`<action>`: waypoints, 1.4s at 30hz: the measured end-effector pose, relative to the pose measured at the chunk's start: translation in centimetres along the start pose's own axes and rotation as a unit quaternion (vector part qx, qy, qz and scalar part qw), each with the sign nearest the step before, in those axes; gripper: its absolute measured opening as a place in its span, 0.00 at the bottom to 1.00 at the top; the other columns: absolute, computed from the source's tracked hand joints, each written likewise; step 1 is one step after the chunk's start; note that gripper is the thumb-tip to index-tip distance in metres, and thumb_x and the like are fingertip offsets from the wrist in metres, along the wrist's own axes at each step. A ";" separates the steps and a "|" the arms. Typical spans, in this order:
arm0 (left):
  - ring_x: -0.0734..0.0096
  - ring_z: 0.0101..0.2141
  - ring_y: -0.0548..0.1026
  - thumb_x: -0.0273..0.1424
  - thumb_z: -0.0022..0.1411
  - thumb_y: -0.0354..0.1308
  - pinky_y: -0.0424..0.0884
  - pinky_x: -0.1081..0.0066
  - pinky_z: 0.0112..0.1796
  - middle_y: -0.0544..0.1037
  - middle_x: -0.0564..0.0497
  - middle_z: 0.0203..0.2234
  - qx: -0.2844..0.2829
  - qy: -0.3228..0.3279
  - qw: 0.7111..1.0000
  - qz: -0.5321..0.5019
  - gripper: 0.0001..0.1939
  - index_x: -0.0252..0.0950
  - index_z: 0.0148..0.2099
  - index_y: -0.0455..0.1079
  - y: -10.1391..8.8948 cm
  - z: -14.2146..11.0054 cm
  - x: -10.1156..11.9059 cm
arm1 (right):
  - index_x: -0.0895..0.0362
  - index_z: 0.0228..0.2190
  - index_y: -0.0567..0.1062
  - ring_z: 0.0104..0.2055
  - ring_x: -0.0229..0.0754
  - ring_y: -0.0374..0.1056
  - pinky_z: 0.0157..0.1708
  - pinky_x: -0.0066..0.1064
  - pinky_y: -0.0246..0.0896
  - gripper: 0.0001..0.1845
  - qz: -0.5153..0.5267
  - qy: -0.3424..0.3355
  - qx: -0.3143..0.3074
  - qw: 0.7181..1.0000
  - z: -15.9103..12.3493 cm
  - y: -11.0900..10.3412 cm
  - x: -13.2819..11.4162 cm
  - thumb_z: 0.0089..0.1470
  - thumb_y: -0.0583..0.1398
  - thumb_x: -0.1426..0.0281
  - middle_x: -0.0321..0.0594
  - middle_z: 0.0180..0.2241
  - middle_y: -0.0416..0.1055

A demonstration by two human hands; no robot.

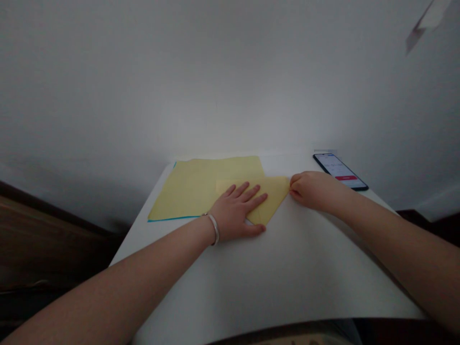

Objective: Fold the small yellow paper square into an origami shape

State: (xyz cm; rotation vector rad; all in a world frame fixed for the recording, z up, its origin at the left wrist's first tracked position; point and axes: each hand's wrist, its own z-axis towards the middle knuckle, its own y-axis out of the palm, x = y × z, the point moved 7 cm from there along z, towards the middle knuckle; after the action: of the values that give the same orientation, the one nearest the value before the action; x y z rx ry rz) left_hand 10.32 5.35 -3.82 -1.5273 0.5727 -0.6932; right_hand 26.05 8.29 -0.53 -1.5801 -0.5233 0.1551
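The left hand (pixel 233 211) lies spread flat on a folded triangular flap (pixel 273 197) of a pale yellow paper sheet (pixel 194 189), on the white table (pixel 287 273) ahead of the hands. The right hand (pixel 312 191) pinches the flap's right corner, with a smartphone (pixel 339 171) just beyond.

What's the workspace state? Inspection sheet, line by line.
surface: white tabletop
job's things: pale yellow paper sheet with a blue edge; triangular yellow paper flap folded over it
clutter: black smartphone, screen lit
hands: left hand flat on the flap, silver bangle on its wrist; right hand with fingertips at the flap's point
cables: nothing seen
surroundings: white wall; dark wooden furniture at left
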 end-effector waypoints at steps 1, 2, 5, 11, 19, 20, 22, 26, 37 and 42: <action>0.52 0.63 0.43 0.56 0.56 0.46 0.42 0.52 0.59 0.45 0.50 0.65 0.000 -0.001 1.000 0.001 0.41 0.45 0.66 0.42 0.0 0.0 0.0 | 0.61 0.32 0.78 0.39 0.43 0.69 0.40 0.31 0.60 0.17 -0.003 -0.002 0.003 1.000 0.0 0.0 0.0 0.56 0.49 0.70 0.50 0.35 0.75; 0.52 0.63 0.43 0.56 0.56 0.46 0.42 0.52 0.59 0.45 0.50 0.65 0.001 -0.002 1.000 0.002 0.42 0.44 0.66 0.42 0.0 0.0 0.0 | 0.61 0.32 0.78 0.39 0.44 0.69 0.39 0.32 0.60 0.18 -0.009 -0.006 0.007 1.000 0.0 0.0 -0.1 0.56 0.49 0.70 0.50 0.35 0.75; 0.52 0.63 0.42 0.56 0.55 0.45 0.41 0.53 0.59 0.45 0.50 0.65 0.000 -0.001 1.000 0.004 0.43 0.41 0.67 0.41 0.1 0.5 0.0 | 0.62 0.30 0.78 0.36 0.46 0.69 0.35 0.33 0.60 0.18 -0.040 -0.030 0.020 0.999 -0.1 0.0 -1.0 0.56 0.48 0.73 0.50 0.33 0.74; 0.53 0.63 0.42 0.57 0.55 0.44 0.41 0.56 0.60 0.44 0.49 0.65 0.000 -0.008 1.000 0.014 0.46 0.34 0.67 0.40 0.2 1.9 0.0 | 0.62 0.26 0.77 0.30 0.46 0.67 0.26 0.32 0.55 0.12 -0.042 -0.119 0.070 0.989 -1.5 -0.9 -5.1 0.51 0.53 0.77 0.49 0.27 0.71; 0.54 0.63 0.42 0.56 0.56 0.45 0.41 0.53 0.60 0.44 0.49 0.65 -0.004 -0.010 1.000 0.009 0.45 0.35 0.67 0.40 0.1 2.6 -0.4 | 0.59 0.24 0.75 0.28 0.42 0.63 0.25 0.32 0.52 0.10 0.022 -0.218 0.106 0.970 -3.3 -1.6 -8.4 0.52 0.55 0.75 0.43 0.25 0.69; 0.53 0.63 0.42 0.56 0.56 0.44 0.40 0.51 0.59 0.44 0.49 0.65 -0.005 -0.011 1.000 0.007 0.45 0.35 0.67 0.40 0.1 2.6 -0.5 | 0.59 0.24 0.75 0.28 0.42 0.64 0.24 0.32 0.52 0.11 0.023 -0.213 0.102 0.972 -3.3 -1.6 -8.3 0.53 0.55 0.75 0.43 0.26 0.70; 0.51 0.63 0.42 0.57 0.56 0.43 0.38 0.45 0.58 0.44 0.48 0.65 -0.008 -0.013 1.000 0.004 0.45 0.37 0.67 0.39 0.2 2.6 -0.4 | 0.59 0.25 0.76 0.28 0.42 0.65 0.24 0.31 0.53 0.10 0.018 -0.192 0.079 0.978 -3.1 -1.3 -7.7 0.52 0.55 0.76 0.44 0.26 0.70; 0.49 0.63 0.41 0.58 0.55 0.43 0.34 0.37 0.55 0.44 0.46 0.65 -0.015 -0.016 1.000 0.006 0.46 0.38 0.67 0.37 0.3 2.3 -0.2 | 0.60 0.28 0.77 0.29 0.44 0.68 0.24 0.31 0.56 0.12 -0.011 -0.105 0.038 0.994 -2.1 -0.8 -5.4 0.51 0.53 0.79 0.46 0.28 0.72; 0.50 0.63 0.40 0.57 0.57 0.42 0.35 0.36 0.54 0.43 0.46 0.65 -0.018 -0.012 1.000 0.008 0.44 0.38 0.67 0.36 -0.1 1.2 0.4 | 0.62 0.29 0.78 0.33 0.51 0.70 0.27 0.36 0.61 0.33 -0.038 0.052 0.046 0.997 -0.3 -0.5 -1.8 0.57 0.45 0.51 0.55 0.30 0.73; 0.50 0.63 0.40 0.55 0.60 0.40 0.37 0.37 0.55 0.44 0.45 0.65 -0.020 -0.012 1.000 0.017 0.41 0.37 0.67 0.36 -0.2 1.5 0.4 | 0.64 0.30 0.77 0.33 0.50 0.70 0.27 0.36 0.59 0.30 -0.045 0.067 0.062 0.995 -0.5 -0.9 -2.9 0.58 0.46 0.54 0.56 0.30 0.72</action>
State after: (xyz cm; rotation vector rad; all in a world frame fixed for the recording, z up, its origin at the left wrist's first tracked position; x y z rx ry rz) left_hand 11.72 6.13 -3.63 -1.5577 0.5968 -0.6390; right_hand 23.54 6.61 -0.23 -1.4318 -0.4695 0.0132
